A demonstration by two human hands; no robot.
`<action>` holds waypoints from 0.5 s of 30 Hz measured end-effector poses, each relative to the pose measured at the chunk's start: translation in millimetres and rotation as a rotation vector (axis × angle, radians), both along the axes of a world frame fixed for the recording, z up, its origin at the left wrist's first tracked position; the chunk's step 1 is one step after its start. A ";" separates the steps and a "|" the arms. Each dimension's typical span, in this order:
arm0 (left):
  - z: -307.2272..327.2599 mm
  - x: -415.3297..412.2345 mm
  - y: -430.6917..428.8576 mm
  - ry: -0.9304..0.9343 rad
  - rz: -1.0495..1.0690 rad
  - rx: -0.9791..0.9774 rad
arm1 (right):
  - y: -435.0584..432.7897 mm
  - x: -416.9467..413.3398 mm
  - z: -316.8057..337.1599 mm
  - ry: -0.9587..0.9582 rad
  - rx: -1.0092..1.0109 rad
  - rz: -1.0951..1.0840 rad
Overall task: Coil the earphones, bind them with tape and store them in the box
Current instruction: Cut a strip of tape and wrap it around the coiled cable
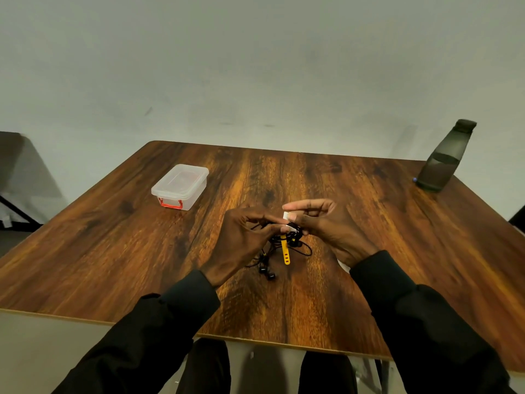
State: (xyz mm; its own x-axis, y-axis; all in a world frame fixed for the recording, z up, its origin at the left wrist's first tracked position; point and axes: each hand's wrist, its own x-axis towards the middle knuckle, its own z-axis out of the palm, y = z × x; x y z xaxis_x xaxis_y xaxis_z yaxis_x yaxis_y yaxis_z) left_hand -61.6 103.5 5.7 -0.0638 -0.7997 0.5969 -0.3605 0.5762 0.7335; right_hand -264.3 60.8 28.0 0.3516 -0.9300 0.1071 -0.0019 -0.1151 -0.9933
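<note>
- the earphones point(287, 240) are a loose black coil near the middle of the worktop point(113, 251), held between both hands. two buds point(267, 273) trail off its near-left side onto the wood.
- a yellow strap point(285, 251) sits round the coil, free end pointing back toward the person.
- a small white bit of tape point(286, 215) sits just above the coil, right at the fingertips.
- left hand point(241, 237): fingers curled, grip pinching the cable bundle from the left.
- right hand point(326, 226): grip looks like it's pinching the tape, lower fingers tucked against the coil. the fingers overlap there, so not 100% sure.
- the box point(180, 186), clear with a red latch and its lid on, sits well apart on the far left.
- a dark bottle point(446, 157) stands at the far right corner.
</note>
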 end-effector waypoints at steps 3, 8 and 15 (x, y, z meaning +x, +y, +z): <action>-2.0 -2.9 2.5 0.033 0.043 0.021 | 5.5 3.8 -1.4 -0.047 -0.046 -0.083; 3.7 -9.6 6.3 0.170 0.071 0.094 | 13.6 12.6 0.2 -0.015 -0.218 -0.190; 5.2 -8.8 6.3 0.315 0.126 0.167 | 18.6 4.7 5.4 0.119 -0.430 -0.129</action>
State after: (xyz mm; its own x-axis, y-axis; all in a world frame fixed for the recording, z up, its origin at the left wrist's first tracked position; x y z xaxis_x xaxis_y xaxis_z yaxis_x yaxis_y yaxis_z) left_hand -70.4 109.9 10.8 0.2072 -0.8775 0.4326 -0.1626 0.4052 0.8997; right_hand -259.5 79.4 33.4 0.2693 -0.8469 0.4586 -0.1548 -0.5080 -0.8473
